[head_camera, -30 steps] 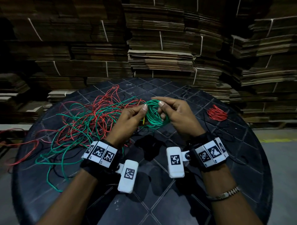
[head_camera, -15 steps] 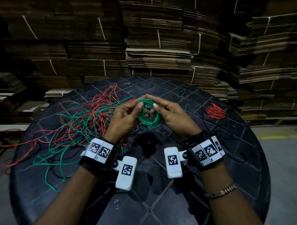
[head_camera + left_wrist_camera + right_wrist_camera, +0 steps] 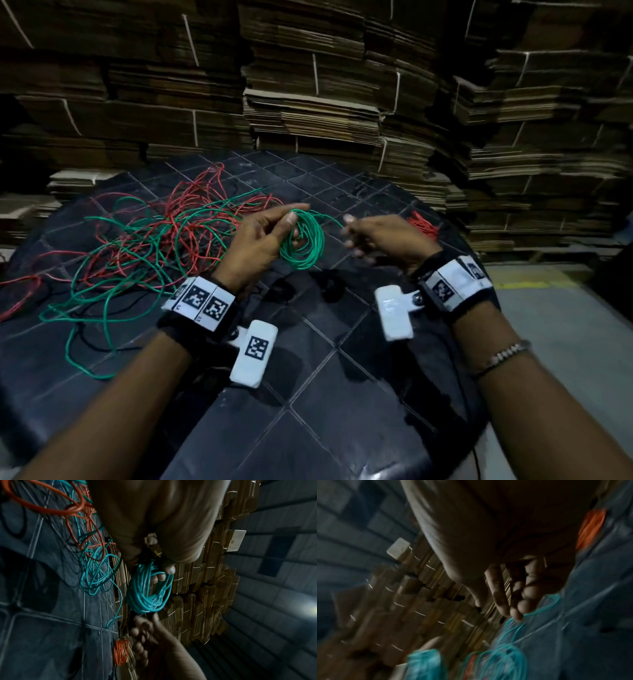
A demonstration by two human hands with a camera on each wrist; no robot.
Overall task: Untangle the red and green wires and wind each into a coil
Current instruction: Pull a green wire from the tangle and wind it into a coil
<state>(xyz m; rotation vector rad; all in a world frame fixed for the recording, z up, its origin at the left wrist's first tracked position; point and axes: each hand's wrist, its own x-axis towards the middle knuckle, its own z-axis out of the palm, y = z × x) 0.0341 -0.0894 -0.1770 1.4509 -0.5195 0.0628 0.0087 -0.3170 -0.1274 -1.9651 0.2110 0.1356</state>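
Note:
My left hand (image 3: 291, 222) pinches a small green coil (image 3: 303, 265) between thumb and fingers, a little above the black table. In the left wrist view the same green coil (image 3: 145, 601) hangs from the left hand (image 3: 164, 566). A loose green strand runs from the coil's top to my right hand (image 3: 349, 233), which is blurred, with its fingers curled at the strand's end. The tangle of red and green wires (image 3: 171, 233) lies to the left of both hands. A wound red coil (image 3: 423, 222) lies at the table's right edge, behind the right hand.
The round black table (image 3: 308, 377) has a grid-patterned top. Stacks of flat cardboard (image 3: 308, 102) rise close behind it. A red strand (image 3: 17, 298) trails over the table's left edge. Grey floor (image 3: 565, 325) shows to the right.
The hands were together on the green coil. The right hand has since moved away to the right along a green strand, while the left hand keeps the coil.

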